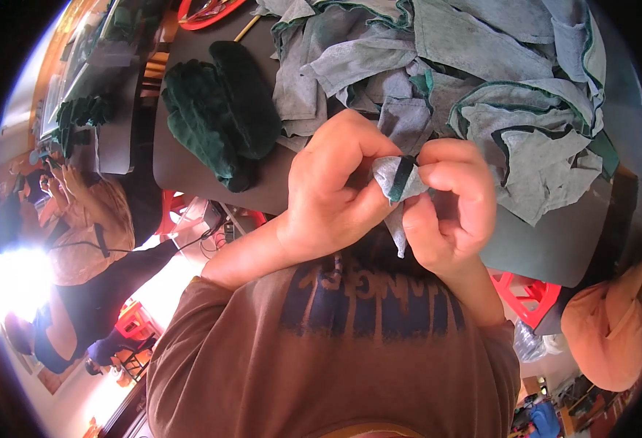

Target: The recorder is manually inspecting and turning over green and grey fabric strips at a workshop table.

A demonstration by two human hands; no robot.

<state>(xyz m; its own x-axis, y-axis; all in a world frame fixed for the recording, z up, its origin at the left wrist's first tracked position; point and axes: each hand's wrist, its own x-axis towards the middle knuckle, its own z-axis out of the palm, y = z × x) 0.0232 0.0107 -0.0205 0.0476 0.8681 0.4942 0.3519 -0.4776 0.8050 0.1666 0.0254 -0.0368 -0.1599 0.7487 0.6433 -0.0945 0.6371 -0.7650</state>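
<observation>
Brown shirt front (pixel 321 372) nearest. Just beyond it, both hands raised, close together over the near edge of a dark table (pixel 554 244). Left hand (pixel 328 186): thumb and fingers pinching one side of a small grey cloth piece (pixel 387 174). Right hand (pixel 452 201): fingertips closed on its other side. Piece is held up between the two, clear of the table.

Progress, judged from how things lie: handling of this piece looks midway, since it is bunched in the fingers and not laid flat. Much grey cloth lies loose, in no stacked order; which parts have been dealt with, cannot tell.

Look of the piece: pale grey, soft, folded into a small peak; dark green strip across it; narrow grey tail hanging below. Rest hidden by fingers.

Farther: heap of grey cloth (pixel 481 44), creased, overlapping, many edges trimmed dark green. To its left, dark green plush pieces (pixel 244 102), thick, lying side by side. Past them, red-rimmed tray (pixel 190 23), contents unclear. Off left, a second table (pixel 117 142) with a dark green bundle (pixel 80 117).
</observation>
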